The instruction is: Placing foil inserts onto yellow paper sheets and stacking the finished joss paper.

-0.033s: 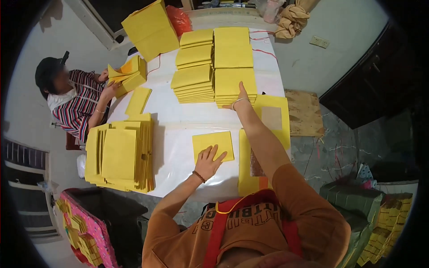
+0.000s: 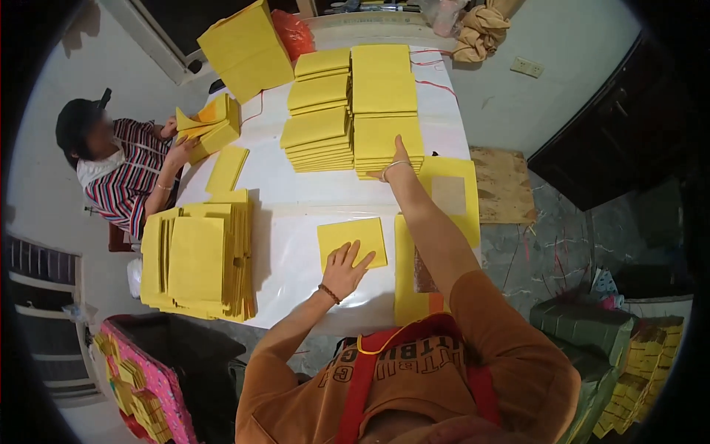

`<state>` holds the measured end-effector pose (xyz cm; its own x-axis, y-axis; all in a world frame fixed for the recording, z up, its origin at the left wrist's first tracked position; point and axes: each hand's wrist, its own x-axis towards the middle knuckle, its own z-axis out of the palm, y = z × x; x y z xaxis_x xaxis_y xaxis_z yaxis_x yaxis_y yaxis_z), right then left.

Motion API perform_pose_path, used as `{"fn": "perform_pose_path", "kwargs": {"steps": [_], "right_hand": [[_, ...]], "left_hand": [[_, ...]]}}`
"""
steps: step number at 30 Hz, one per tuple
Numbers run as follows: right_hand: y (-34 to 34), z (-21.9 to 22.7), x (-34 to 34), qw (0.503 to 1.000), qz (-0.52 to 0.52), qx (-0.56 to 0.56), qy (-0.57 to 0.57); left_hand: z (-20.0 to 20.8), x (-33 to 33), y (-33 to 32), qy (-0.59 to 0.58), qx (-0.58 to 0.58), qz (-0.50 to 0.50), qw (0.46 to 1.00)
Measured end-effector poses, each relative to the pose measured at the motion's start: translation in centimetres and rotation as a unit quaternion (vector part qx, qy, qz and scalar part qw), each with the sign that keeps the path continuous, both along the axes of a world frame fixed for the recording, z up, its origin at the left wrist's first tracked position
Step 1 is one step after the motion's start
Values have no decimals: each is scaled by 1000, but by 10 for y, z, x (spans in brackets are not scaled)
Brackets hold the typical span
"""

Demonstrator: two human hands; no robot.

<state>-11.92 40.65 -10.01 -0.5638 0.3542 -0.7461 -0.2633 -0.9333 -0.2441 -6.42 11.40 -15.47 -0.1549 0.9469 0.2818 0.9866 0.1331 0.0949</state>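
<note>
My left hand (image 2: 346, 268) lies flat, fingers spread, pinning a small yellow sheet (image 2: 353, 240) on the white table (image 2: 288, 185). My right hand (image 2: 397, 159) reaches open onto the nearest yellow stack (image 2: 388, 140), gripping nothing yet; I judge it must lift the top sheet next.

A single head-worn fisheye view looks steeply down from above the person's orange shirt (image 2: 414, 385) onto the white table (image 2: 296, 192), close over its near edge, the far edge bending toward the upper rim
</note>
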Motion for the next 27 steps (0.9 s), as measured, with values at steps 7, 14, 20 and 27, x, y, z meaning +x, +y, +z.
{"fn": "perform_pose_path", "kwargs": {"steps": [7,14,20,27], "right_hand": [[9,-2,-20,966,-174,-135,-138],[12,-3,-27,973,-147,-119,-135],[18,1,-27,986,-100,-86,-103],[18,4,-33,989,-81,-57,-113]], "left_hand": [[2,-1,5,-10,-9,10,1000],[-1,-3,2,-27,-7,14,1000],[2,-3,3,-37,-5,11,999],[2,-3,3,-40,-16,20,999]]}}
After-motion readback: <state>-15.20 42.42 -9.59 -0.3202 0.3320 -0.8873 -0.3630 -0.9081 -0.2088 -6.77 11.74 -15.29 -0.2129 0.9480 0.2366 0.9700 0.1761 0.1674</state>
